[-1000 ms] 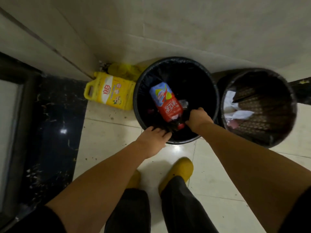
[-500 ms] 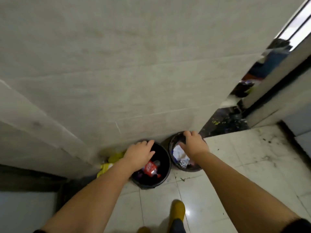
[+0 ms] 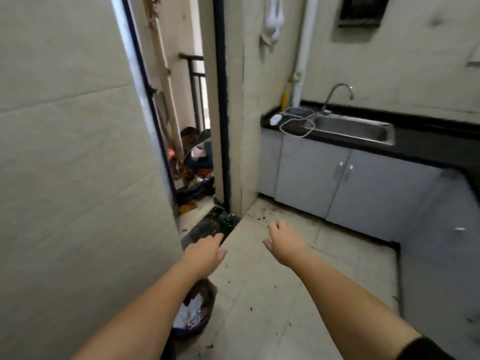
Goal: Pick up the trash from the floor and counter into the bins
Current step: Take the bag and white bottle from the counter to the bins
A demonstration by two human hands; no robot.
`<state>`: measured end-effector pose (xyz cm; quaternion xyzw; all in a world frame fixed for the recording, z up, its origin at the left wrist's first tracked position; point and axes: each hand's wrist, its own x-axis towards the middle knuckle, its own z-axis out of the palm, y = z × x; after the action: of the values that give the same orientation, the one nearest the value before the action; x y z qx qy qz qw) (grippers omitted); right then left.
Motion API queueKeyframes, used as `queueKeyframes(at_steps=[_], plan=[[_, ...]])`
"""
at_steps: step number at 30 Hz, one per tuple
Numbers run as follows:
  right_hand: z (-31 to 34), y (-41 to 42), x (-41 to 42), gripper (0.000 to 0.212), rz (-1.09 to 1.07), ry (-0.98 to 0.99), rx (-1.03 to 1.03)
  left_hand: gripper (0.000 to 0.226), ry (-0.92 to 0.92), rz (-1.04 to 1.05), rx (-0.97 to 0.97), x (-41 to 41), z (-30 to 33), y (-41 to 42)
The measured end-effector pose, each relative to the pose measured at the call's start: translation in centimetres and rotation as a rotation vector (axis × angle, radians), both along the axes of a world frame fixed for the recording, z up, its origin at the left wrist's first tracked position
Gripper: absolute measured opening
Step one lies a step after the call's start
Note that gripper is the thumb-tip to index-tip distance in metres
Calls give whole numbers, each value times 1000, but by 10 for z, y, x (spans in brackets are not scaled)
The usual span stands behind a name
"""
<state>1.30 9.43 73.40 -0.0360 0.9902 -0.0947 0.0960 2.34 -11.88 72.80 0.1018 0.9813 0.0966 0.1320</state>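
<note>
**Both hands empty above the floor, bin below the left arm**

The left hand (image 3: 205, 252) and the right hand (image 3: 284, 242) reach forward side by side, apart from each other, fingers loosely spread and grasping nothing. Under the left forearm, just beside the pale wall on that side, stands a dark bin (image 3: 205, 294) with white and crumpled trash (image 3: 191, 311) inside; the arm hides part of its rim. The tiled floor (image 3: 272, 294) beneath and ahead of both hands is scattered with small dark specks. Beyond the left hand a dark threshold (image 3: 210, 226) leads to a doorway with a heap of clutter behind it. Ahead and to the right of the right hand runs the black table (image 3: 428, 146) over grey cabinets, carrying a steel sink (image 3: 350, 127) with a curved tap (image 3: 337, 93) and a white cable.
</note>
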Motion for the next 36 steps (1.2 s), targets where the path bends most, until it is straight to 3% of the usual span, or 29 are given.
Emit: queueKeyframes(at_steps=[7, 15, 25, 36], plan=[[13, 215, 17, 41, -318, 57, 35, 50, 32, -302, -36, -55, 12, 226], [19, 426, 65, 40, -598, -6, 116, 49, 15, -586, -45, -61, 13, 456], [-3, 577, 102, 41, -919, -53, 78, 47, 35, -879, -120, -82, 7, 642], [-15, 744, 34, 42, -1232, -42, 67, 47, 60, -1163, -131, -196, 5, 858]])
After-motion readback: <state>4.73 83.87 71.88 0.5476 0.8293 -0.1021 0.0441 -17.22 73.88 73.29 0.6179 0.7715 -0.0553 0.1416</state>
